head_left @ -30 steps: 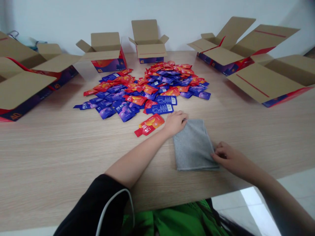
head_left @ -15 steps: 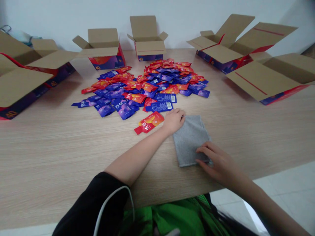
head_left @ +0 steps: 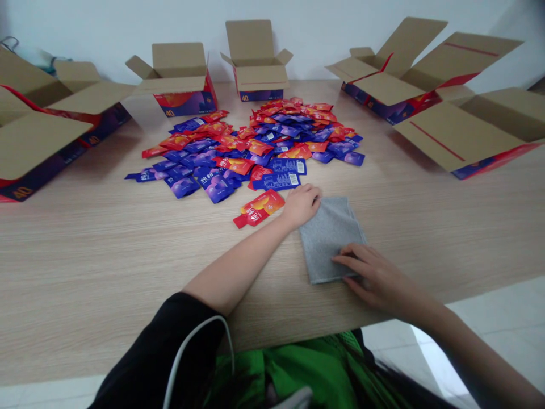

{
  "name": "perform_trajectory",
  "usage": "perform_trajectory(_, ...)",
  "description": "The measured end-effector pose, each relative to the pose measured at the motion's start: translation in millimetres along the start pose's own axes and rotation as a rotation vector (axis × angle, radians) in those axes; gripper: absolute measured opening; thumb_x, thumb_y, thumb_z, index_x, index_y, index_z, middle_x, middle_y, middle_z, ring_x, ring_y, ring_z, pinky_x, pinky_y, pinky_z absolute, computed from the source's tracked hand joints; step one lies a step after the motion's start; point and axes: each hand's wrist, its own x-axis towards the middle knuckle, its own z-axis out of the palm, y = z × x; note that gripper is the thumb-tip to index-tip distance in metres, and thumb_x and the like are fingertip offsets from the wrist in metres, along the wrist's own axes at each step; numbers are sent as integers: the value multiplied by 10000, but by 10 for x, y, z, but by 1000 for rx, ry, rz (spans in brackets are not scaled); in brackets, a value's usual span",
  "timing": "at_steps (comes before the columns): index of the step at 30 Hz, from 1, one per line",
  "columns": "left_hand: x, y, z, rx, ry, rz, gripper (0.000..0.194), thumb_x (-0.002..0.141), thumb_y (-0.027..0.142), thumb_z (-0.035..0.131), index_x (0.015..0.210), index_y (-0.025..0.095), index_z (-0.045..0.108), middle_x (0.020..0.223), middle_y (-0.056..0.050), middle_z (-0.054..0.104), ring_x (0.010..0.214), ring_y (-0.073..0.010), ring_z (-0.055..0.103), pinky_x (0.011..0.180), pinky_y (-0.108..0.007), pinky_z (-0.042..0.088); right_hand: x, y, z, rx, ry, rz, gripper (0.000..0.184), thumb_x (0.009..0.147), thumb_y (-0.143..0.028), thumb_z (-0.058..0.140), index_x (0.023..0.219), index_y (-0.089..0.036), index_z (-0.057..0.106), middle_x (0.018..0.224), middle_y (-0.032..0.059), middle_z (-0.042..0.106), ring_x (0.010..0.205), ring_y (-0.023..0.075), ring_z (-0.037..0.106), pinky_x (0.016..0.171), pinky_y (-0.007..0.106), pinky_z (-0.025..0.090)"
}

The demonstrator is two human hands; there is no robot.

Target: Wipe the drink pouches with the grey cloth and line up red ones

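A folded grey cloth [head_left: 330, 236] lies flat on the table in front of me. At its far left corner my left hand [head_left: 301, 207] rests with the fingers curled closed over the edge; the fingertips are partly hidden. My right hand [head_left: 370, 275] is at the near right corner, thumb and fingers apart, fingertips touching the cloth's surface and thumb by its near edge. The hand hides that corner. Left of my left hand lies a single red pouch [head_left: 259, 208]. Two blue pouches [head_left: 279, 180] lie back side up just beyond it.
A wide heap of red and blue pouches [head_left: 293, 130] spreads over the middle of the table [head_left: 128, 272]. Around it stand open cartons: on the left [head_left: 102, 128], at the back [head_left: 187, 102] [head_left: 261, 94], and on the right [head_left: 395, 108] [head_left: 472, 165]. A white cable [head_left: 183, 346] crosses my left sleeve.
My right fingertips have slid slightly left over the cloth. My left hand stays at the far corner. The whole view has shifted a little.
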Motion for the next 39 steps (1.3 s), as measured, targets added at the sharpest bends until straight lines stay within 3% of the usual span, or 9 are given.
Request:
perform_trajectory(3, 4, -10, 4, -6, 0, 2, 158, 908, 233, 478, 953, 206, 627, 970, -53, 617, 938, -217, 567, 817, -324, 425, -27, 53, -54, 67, -49, 5, 536, 751, -43, 510, 1268, -180, 533, 1199, 121, 533, 1107, 251, 530, 943, 432, 494)
perform_trajectory(5, 7, -16, 10, -9, -1, 2, 150, 902, 234, 488, 955, 207, 626, 968, -52, 618, 932, -219, 568, 814, -327, 427, -35, 90, -71, 89, -54, -15, 549, 732, -21, 485, 1253, -180, 548, 1187, 119, 538, 1098, 246, 536, 942, 428, 497)
perform_trajectory(14, 7, -19, 9, -14, -3, -2, 147, 907, 237, 489, 956, 212, 625, 975, -49, 618, 947, -213, 570, 833, -322, 428, -12, 143, -74, 144, 74, -46, 272, 870, -105, 491, 1034, -208, 682, 1001, 96, 623, 922, 210, 610, 792, 360, 542)
perform_trajectory(19, 6, -13, 3, -7, -7, -1, 148, 907, 239, 487, 951, 212, 626, 982, -48, 619, 944, -215, 569, 818, -322, 425, -77, 61, -113, 225, 110, -17, 237, 910, -146, 472, 955, -221, 693, 942, 72, 647, 864, 185, 632, 730, 313, 542)
perform_trajectory(27, 1, 37, -39, 28, -16, -6, 195, 931, 230, 438, 992, 188, 618, 1010, -74, 602, 981, -230, 545, 842, -341, 405, -60, -37, -87, 170, 51, 29, 133, 876, -211, 546, 855, -232, 675, 939, 69, 636, 850, 207, 628, 718, 355, 545)
perform_trajectory(30, -55, 159, -160, 59, 16, -5, 263, 941, 215, 399, 1121, 162, 583, 1150, -116, 569, 1099, -264, 496, 915, -392, 364, 53, -88, -209, 98, 215, 59, 140, 880, -243, 551, 966, -230, 661, 1100, 101, 604, 1019, 253, 599, 860, 425, 517)
perform_trajectory(34, -340, 330, -301, 105, 28, 118, 403, 976, 252, 331, 1338, 120, 447, 1395, -143, 461, 1316, -264, 358, 1044, -412, 272, 283, -181, -343, 73, 391, 125, 297, 920, -248, 463, 1195, -218, 571, 1298, 134, 502, 1227, 284, 483, 1016, 481, 425)
perform_trajectory(37, -620, 344, -263, 156, -72, 102, 514, 975, 337, 344, 1410, 65, 365, 1501, -176, 347, 1402, -303, 255, 1101, -456, 218, 524, -175, -263, 57, 445, 175, 397, 946, -260, 387, 1324, -181, 474, 1414, 155, 420, 1322, 281, 397, 1078, 493, 361)
perform_trajectory(39, -752, 314, -191, 175, -142, 70, 560, 962, 362, 361, 1428, 52, 345, 1523, -176, 312, 1422, -314, 222, 1122, -474, 194, 687, -100, -99, 7, 404, 168, 447, 957, -266, 341, 1383, -158, 420, 1480, 158, 370, 1373, 272, 337, 1097, 490, 335)
